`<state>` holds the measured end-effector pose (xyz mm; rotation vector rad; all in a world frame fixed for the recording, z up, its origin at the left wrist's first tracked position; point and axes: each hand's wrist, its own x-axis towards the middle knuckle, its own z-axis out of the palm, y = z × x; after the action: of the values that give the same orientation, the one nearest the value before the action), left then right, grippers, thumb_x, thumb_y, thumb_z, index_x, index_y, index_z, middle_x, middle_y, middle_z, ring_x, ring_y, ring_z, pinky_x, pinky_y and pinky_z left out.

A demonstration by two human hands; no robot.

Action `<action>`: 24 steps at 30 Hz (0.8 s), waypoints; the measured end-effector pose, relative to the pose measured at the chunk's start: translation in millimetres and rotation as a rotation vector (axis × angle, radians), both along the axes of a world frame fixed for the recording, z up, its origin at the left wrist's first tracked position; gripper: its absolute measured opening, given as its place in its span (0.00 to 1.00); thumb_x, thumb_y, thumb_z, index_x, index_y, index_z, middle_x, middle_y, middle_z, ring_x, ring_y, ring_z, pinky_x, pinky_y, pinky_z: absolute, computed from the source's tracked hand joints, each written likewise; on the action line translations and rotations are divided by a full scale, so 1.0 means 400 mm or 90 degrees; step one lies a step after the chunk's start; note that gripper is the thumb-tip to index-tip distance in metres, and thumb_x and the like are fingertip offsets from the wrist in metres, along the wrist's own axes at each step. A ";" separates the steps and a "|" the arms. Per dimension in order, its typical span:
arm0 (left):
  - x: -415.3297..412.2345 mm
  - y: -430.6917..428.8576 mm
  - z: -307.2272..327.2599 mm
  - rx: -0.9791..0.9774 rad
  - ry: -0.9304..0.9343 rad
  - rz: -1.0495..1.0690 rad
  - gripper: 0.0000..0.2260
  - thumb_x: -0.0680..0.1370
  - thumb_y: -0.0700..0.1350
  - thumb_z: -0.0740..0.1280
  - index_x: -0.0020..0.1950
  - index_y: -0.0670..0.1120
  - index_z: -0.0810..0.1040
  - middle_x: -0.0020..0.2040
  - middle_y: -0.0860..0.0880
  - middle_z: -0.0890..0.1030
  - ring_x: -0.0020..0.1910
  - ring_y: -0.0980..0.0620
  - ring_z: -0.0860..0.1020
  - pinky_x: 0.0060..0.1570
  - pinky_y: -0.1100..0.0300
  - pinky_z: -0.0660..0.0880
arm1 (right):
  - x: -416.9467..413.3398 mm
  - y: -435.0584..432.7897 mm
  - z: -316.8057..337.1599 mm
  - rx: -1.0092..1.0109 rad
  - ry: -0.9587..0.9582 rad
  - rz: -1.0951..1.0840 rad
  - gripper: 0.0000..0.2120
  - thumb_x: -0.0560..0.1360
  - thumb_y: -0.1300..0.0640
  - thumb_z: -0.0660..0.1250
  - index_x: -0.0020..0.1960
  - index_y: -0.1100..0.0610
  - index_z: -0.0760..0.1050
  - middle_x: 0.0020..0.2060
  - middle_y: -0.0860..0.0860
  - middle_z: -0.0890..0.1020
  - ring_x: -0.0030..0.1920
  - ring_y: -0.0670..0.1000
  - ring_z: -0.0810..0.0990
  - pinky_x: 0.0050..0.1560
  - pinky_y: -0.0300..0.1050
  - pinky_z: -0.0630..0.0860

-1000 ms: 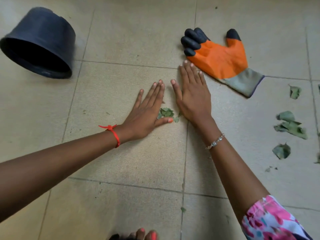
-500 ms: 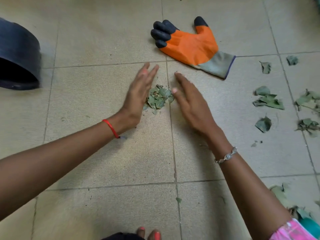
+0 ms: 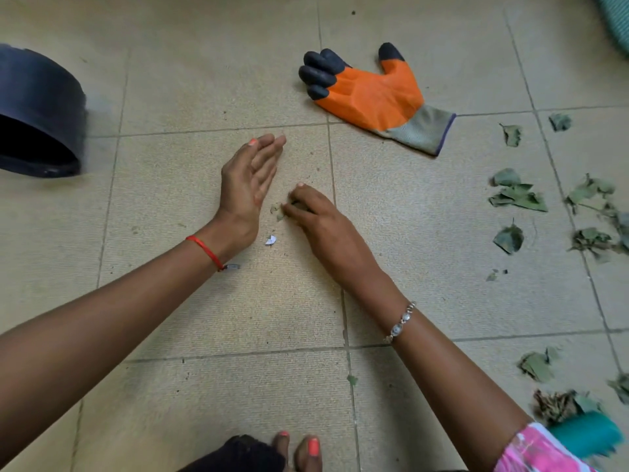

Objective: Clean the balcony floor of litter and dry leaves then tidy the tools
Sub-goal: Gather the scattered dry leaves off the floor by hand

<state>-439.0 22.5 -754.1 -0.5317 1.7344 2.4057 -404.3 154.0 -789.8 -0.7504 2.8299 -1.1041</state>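
My right hand [image 3: 318, 216] lies low on the tiled floor [image 3: 204, 318] with its fingers curled over a small heap of dry green leaf bits [image 3: 277, 210], most of it hidden under the fingers. My left hand [image 3: 250, 185] stands on its edge just left of the heap, fingers straight, palm facing the right hand, holding nothing. A white scrap [image 3: 271, 240] sits on the tile just below the hands. More dry leaves [image 3: 519, 195] lie scattered at the right.
An orange and black work glove [image 3: 371, 97] lies flat beyond the hands. A dark plastic pot [image 3: 37, 114] lies on its side at the left edge. Crumbled leaves [image 3: 553, 405] and a teal object [image 3: 585, 434] sit at the lower right. My toes [image 3: 299, 449] show at the bottom.
The right hand has closed down over the leaf heap that both hands were pushing together. The left hand has tipped up onto its edge with fingers straight. The view shifted slightly.
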 end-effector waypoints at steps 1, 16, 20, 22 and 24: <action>0.006 0.001 -0.001 0.016 -0.006 0.002 0.15 0.83 0.48 0.51 0.61 0.44 0.73 0.62 0.48 0.78 0.65 0.55 0.74 0.68 0.61 0.66 | 0.006 0.012 0.005 -0.005 -0.002 -0.008 0.11 0.77 0.65 0.60 0.57 0.66 0.77 0.56 0.58 0.77 0.63 0.51 0.71 0.61 0.20 0.54; 0.098 0.015 0.026 0.410 -0.171 0.048 0.20 0.81 0.53 0.51 0.58 0.39 0.75 0.57 0.39 0.80 0.58 0.43 0.79 0.58 0.49 0.74 | 0.066 -0.082 0.127 -0.467 -0.235 -0.310 0.08 0.72 0.70 0.67 0.48 0.64 0.82 0.46 0.53 0.83 0.47 0.44 0.80 0.53 0.32 0.73; 0.126 0.024 0.018 0.440 -0.160 0.039 0.22 0.81 0.49 0.49 0.47 0.43 0.81 0.49 0.43 0.83 0.49 0.47 0.82 0.48 0.53 0.80 | 0.114 -0.135 0.107 -0.264 -0.138 -0.145 0.14 0.78 0.63 0.60 0.59 0.66 0.77 0.62 0.59 0.77 0.67 0.51 0.70 0.71 0.42 0.60; 0.138 0.023 0.024 0.433 -0.143 0.054 0.25 0.81 0.46 0.48 0.40 0.42 0.84 0.44 0.43 0.83 0.45 0.49 0.83 0.45 0.54 0.81 | 0.122 -0.143 0.108 -0.190 -0.095 -0.088 0.18 0.78 0.60 0.55 0.62 0.66 0.75 0.66 0.59 0.73 0.71 0.52 0.64 0.74 0.43 0.51; 0.146 0.017 0.031 0.411 -0.143 0.057 0.27 0.81 0.45 0.48 0.36 0.42 0.84 0.41 0.44 0.84 0.41 0.50 0.84 0.44 0.56 0.80 | 0.120 -0.139 0.127 -0.194 -0.101 -0.054 0.18 0.79 0.60 0.55 0.63 0.64 0.75 0.66 0.59 0.73 0.72 0.52 0.63 0.75 0.42 0.49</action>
<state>-380.6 29.2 -741.8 -0.7444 0.7879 2.6378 -356.4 98.3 -739.0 -0.5295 2.6153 -1.5562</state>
